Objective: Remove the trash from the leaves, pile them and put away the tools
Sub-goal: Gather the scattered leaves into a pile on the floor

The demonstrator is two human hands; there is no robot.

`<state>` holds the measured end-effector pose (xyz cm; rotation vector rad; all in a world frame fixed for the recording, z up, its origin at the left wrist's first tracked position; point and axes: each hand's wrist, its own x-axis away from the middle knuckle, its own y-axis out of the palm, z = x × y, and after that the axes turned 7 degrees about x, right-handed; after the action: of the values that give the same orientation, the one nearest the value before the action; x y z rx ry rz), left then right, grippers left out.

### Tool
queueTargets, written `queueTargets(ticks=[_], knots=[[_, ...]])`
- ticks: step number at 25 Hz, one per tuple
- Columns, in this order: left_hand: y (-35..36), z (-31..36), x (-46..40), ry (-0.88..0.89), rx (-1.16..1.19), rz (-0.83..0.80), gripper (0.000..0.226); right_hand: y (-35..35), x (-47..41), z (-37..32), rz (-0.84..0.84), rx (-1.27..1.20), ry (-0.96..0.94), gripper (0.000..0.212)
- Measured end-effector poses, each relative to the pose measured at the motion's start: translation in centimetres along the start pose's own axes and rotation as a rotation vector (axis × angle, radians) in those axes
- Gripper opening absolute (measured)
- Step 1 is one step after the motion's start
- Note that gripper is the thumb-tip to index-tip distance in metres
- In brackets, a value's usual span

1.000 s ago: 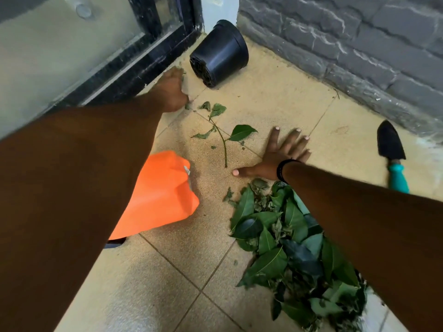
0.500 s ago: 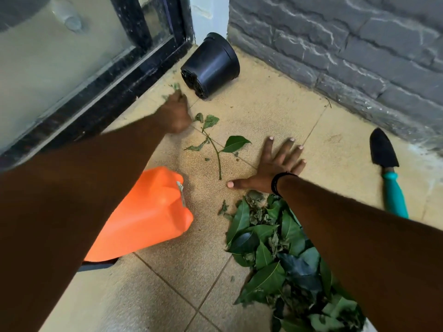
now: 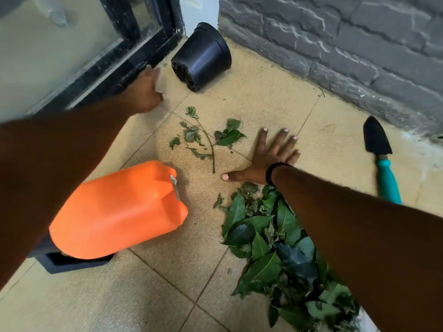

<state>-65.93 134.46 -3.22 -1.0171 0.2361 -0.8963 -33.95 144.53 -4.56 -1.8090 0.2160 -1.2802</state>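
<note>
On the gritty tan tiles, the right hand (image 3: 268,158) lies splayed flat; the left hand (image 3: 146,92) pinches pale crumpled trash (image 3: 160,83).

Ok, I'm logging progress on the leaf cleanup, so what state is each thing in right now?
Left hand: holds a pale scrap by the door frame.
Right hand: flat on the floor, fingers spread.
Leaf pile: heaped beside the right arm.
Twig: loose on the floor, apart from the pile.
Black pot: tipped on its side.
Orange jug: lying on its side.
Trowel: lying flat near the wall.
</note>
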Motion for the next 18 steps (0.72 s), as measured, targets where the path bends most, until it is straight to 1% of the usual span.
queueTargets(ticks=[2,4,6,9,11,12,14,15,17,18], knots=[[0.5,-0.7,-2.3,0.001,-0.112,-0.104,0.085,0.2,-0.1,0.0,-0.002,-0.004,-0.006,0.167],[0.5,-0.3,-4.1,0.055,-0.195,-0.159,0.088,0.3,-0.3,0.0,0.002,0.009,-0.008,0.167],[0.2,0.6,-5.2,0.064,-0.206,-0.238,0.087,0.4,-0.5,0.3,0.015,0.006,-0.008,0.166],[0.8,1.4,-4.4,-0.032,-0.240,-0.262,0.081,0.3,-0.5,0.3,0.014,-0.015,0.002,0.166],[2.8,1.3,-1.6,-0.108,-0.244,-0.230,0.081,0.4,-0.6,0.5,0.026,0.021,0.006,0.167],[3.7,1.6,-0.5,-0.180,-0.238,-0.214,0.083,0.3,-0.6,0.5,0.030,0.021,0.006,0.168],[5.7,2.0,0.4,-0.296,-0.216,-0.257,0.085,0.0,-0.3,0.4,0.039,-0.009,0.001,0.168],[6.6,2.5,0.5,-0.340,-0.209,-0.286,0.082,0.1,-0.1,0.3,0.048,-0.016,-0.004,0.168],[8.3,4.2,0.3,-0.364,-0.198,-0.331,0.077,0.2,0.1,0.3,0.059,-0.020,-0.003,0.168],[9.6,5.0,0.3,-0.421,-0.175,-0.349,0.080,0.3,0.1,0.3,0.056,-0.021,-0.001,0.168]])
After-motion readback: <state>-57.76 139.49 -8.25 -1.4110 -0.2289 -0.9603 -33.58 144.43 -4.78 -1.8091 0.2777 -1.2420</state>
